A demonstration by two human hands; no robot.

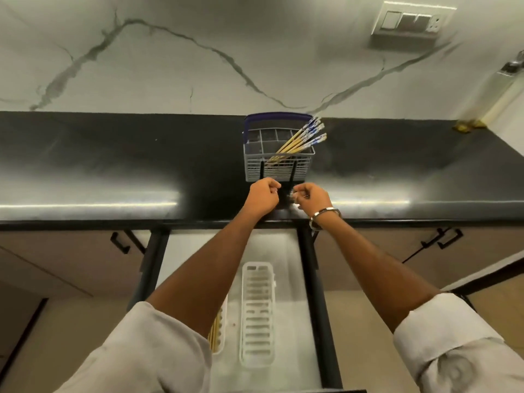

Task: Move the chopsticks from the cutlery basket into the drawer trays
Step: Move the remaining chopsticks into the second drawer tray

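A grey wire cutlery basket (pixel 279 165) with a blue handle stands on the black counter. Several yellow chopsticks (pixel 300 139) with blue-and-white tops lean out of its right side. Just in front of the basket, my left hand (pixel 263 195) and my right hand (pixel 313 198) hover close together, fingers curled into fists, with nothing clearly seen in either. Below, an open drawer (pixel 283 251) holds a long white slotted tray (pixel 256 316). A second white tray (pixel 220 333) to its left holds yellow chopsticks (pixel 214 331), mostly hidden by my left arm.
The glossy black counter (pixel 113 171) runs left and right under a marbled wall. A switch plate (pixel 414 21) is at the upper right. Black drawer rails (pixel 312 279) flank the drawer, and cabinet handles (pixel 120 242) sit on either side.
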